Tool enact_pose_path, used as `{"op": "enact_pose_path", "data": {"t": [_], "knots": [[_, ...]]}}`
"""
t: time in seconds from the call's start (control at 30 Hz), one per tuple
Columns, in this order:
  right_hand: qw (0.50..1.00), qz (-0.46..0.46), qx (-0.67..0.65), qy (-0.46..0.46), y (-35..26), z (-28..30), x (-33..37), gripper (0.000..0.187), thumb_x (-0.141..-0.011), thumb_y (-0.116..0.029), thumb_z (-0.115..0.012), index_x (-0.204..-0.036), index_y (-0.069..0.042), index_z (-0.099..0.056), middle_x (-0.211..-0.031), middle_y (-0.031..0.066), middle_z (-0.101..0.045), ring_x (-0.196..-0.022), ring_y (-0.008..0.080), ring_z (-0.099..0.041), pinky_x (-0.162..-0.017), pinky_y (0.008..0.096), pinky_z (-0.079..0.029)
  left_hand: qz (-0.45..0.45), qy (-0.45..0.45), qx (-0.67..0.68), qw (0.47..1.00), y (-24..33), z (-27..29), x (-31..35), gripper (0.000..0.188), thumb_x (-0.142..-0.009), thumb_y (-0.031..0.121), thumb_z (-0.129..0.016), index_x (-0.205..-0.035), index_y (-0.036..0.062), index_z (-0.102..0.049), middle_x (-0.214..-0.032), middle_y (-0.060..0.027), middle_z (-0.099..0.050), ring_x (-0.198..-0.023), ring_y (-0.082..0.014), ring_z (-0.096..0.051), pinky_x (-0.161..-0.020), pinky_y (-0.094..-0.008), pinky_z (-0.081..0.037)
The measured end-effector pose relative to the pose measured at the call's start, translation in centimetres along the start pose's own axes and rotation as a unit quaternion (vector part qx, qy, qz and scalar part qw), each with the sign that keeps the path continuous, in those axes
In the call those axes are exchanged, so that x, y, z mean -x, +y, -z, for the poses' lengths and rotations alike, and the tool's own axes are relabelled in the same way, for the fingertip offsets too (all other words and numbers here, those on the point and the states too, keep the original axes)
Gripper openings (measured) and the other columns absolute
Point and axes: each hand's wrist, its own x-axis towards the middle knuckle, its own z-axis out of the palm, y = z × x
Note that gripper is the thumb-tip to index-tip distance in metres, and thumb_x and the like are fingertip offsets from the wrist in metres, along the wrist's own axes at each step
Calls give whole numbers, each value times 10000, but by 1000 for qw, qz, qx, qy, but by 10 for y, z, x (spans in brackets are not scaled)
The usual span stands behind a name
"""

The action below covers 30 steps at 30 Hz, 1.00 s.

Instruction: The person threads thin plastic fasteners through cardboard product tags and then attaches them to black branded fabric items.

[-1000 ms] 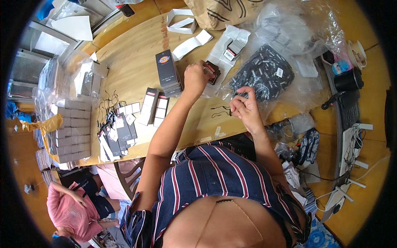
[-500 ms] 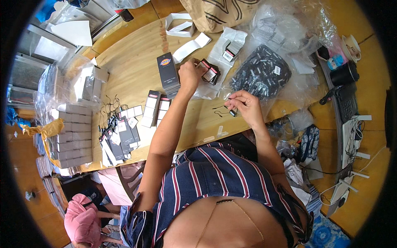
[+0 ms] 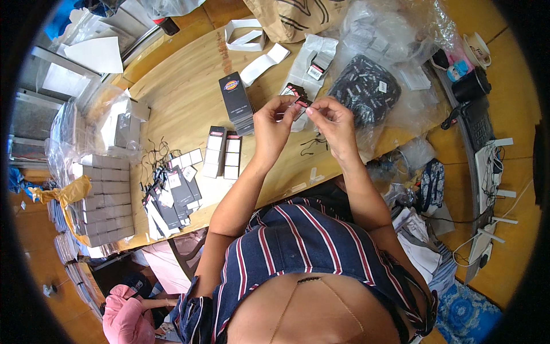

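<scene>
Above the table, my left hand (image 3: 272, 123) is closed, its thumb and forefinger pinching a small black-and-red tag (image 3: 302, 102). My right hand (image 3: 336, 125) is closed too, its fingertips meeting the tag's right end. A thin black cord seems to be in the right fingers, though they mostly hide it. Other black cords (image 3: 312, 147) lie on the table beneath that hand. Just behind my fingers is a stack of small black-and-red tags (image 3: 293, 89). A tall stack of larger black hang tags (image 3: 236, 98) stands left of my left hand.
Two strips of white labels (image 3: 213, 150) lie near my left forearm, with corded black tags (image 3: 175, 192) farther left. Boxes (image 3: 106, 198) are piled at the left edge. A clear bag of small black pieces (image 3: 366, 92) sits at the right. Another person in pink (image 3: 129, 315) is at lower left.
My left hand has left the small-tag stack with one tag and come nearer me. My right hand has moved up and left to meet it. The other person has shifted slightly.
</scene>
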Motion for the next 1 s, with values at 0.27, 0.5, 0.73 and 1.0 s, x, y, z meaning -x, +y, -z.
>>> {"op": "enact_pose_path", "data": {"t": [0.27,0.5,0.73,1.0], "knots": [[984,-88,-143,-57,-6,-11,12,30,-730,-20,-578,-742,-16,-551,-895,47,-526,-690,82,-519,-543,200,-434,-146,-5,-131,981,13,19,20,107,-717,-21,-570,-823,-16,-584,-756,-94,-609,-657,-131,-573,-597,-231,-442],[958,-91,-253,-98,-5,-28,24,31,-765,13,-515,-786,-8,-526,-908,65,-531,-733,107,-542,-600,228,-475,-291,-21,-217,932,15,36,31,155,-644,-78,-570,-781,-6,-574,-770,-115,-585,-682,-237,-572,-593,-284,-443],[974,-49,-219,-44,3,-37,40,29,-765,20,-520,-762,-8,-516,-864,65,-534,-683,103,-528,-599,217,-452,-256,-134,-212,934,23,60,22,98,-669,-13,-587,-763,12,-580,-769,-114,-585,-678,-241,-549,-641,-288,-429],[988,-23,-122,-91,-9,-28,47,70,-730,33,-569,-760,-2,-517,-871,52,-501,-792,92,-509,-711,196,-414,-63,-24,-479,875,-48,147,-94,586,-493,389,-747,-957,74,-578,-1076,-146,-492,-1039,-329,-388,-843,-395,-356]]}}
